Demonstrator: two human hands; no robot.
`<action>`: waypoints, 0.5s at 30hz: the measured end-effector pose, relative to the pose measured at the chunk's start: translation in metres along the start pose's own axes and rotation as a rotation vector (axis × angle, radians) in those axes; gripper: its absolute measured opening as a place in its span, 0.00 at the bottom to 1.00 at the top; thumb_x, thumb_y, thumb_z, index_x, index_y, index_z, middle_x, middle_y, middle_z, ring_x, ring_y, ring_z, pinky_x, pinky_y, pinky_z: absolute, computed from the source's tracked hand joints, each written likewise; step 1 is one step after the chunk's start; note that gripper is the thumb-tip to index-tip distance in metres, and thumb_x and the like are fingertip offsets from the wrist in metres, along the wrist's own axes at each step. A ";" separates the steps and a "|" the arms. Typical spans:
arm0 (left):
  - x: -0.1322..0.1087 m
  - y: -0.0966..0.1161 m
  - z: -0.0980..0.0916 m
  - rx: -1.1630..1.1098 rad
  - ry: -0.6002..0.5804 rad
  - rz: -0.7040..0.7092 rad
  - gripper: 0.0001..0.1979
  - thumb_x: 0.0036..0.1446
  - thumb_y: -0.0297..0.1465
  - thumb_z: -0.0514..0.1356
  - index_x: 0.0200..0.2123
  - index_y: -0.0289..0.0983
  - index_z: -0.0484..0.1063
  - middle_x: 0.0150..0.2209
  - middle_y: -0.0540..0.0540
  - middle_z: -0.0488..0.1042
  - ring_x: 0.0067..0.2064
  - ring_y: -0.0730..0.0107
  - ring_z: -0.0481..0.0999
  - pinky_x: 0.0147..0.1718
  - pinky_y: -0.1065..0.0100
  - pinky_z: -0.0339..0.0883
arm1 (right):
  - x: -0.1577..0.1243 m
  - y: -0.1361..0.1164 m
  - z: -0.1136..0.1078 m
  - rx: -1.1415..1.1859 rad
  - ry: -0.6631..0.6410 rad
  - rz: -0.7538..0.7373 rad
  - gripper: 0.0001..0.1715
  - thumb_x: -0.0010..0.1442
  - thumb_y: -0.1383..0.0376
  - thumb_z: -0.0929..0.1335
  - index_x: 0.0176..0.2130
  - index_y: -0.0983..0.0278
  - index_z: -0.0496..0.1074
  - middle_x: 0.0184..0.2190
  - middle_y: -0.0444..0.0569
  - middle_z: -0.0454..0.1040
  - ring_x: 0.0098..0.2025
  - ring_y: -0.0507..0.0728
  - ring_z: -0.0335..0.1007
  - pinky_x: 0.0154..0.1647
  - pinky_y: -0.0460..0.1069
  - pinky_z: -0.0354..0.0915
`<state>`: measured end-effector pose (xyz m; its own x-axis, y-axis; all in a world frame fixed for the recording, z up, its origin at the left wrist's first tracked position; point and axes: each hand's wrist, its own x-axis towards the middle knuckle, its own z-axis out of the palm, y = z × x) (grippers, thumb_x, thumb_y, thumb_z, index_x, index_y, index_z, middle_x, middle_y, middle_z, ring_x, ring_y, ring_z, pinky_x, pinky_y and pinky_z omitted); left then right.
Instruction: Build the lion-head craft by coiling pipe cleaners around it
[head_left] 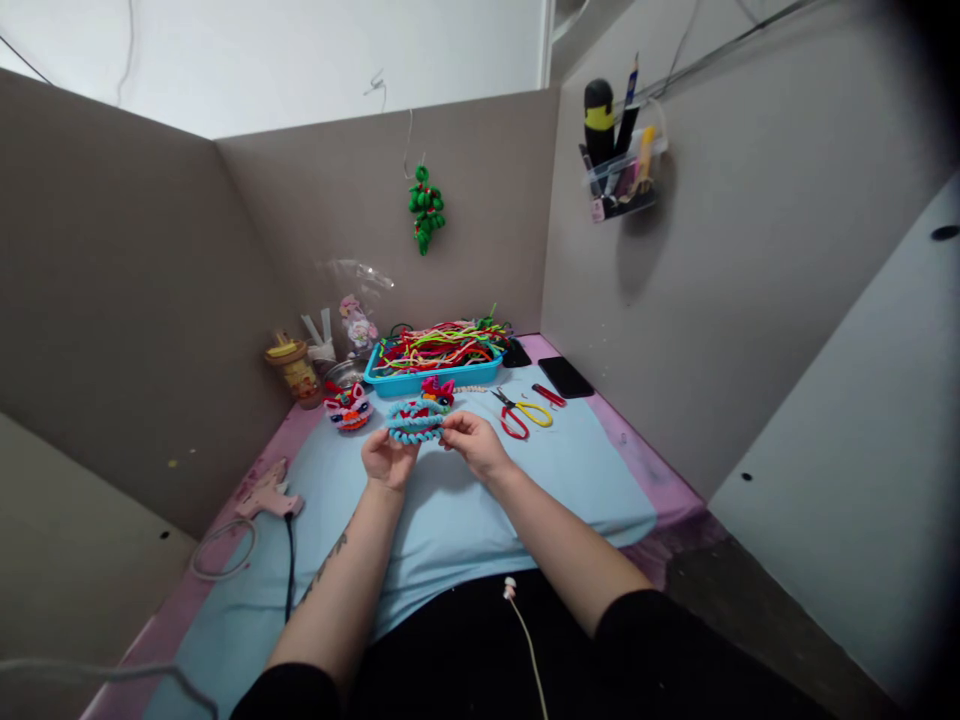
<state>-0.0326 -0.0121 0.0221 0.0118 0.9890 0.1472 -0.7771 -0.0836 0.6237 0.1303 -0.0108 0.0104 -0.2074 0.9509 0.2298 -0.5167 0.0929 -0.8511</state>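
Note:
Both my hands hold up a light-blue fuzzy pipe-cleaner piece [415, 421], coiled into rounded loops, with some red showing between them. My left hand [388, 459] grips its lower left side. The fingertips of my right hand [471, 440] pinch its right edge. Just behind it sits a red pipe-cleaner figure [437, 389], partly hidden. To the left stands a pink and red pipe-cleaner animal head [349, 408] with an orange mouth. Right of my hands lie pliers [519, 412] with one red and one yellow handle.
A blue tray [401, 383] heaped with coloured pipe cleaners stands at the back. A phone [566, 377] and a red-handled tool [550, 396] lie right. Left are a pink glue gun [271, 493] with its cord and a drink cup [297, 372]. Partition walls [480, 200] enclose the table.

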 end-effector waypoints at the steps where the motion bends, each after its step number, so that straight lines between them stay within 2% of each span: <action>1: 0.000 0.000 -0.001 0.027 -0.020 -0.004 0.24 0.45 0.30 0.58 0.49 0.38 0.68 0.38 0.44 0.77 0.41 0.61 0.76 0.44 0.59 0.69 | 0.000 -0.001 0.000 0.031 -0.008 0.026 0.16 0.40 0.60 0.75 0.29 0.63 0.71 0.21 0.41 0.72 0.24 0.50 0.69 0.27 0.46 0.63; 6: 0.000 0.001 -0.005 0.089 -0.097 -0.025 0.25 0.44 0.33 0.60 0.50 0.40 0.67 0.38 0.44 0.76 0.43 0.59 0.75 0.47 0.56 0.66 | -0.002 -0.006 0.002 0.159 -0.037 0.111 0.20 0.38 0.59 0.77 0.29 0.63 0.69 0.21 0.40 0.71 0.22 0.49 0.67 0.25 0.45 0.62; 15: -0.003 0.000 0.003 0.091 -0.084 -0.098 0.27 0.42 0.31 0.59 0.50 0.37 0.68 0.36 0.44 0.76 0.36 0.63 0.76 0.41 0.58 0.69 | -0.002 -0.007 0.003 0.246 -0.010 0.174 0.22 0.38 0.63 0.77 0.29 0.62 0.65 0.22 0.38 0.70 0.23 0.48 0.65 0.25 0.43 0.60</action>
<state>-0.0308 -0.0159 0.0243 0.1402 0.9797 0.1437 -0.7094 -0.0019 0.7048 0.1315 -0.0147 0.0174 -0.3182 0.9431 0.0966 -0.6585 -0.1465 -0.7382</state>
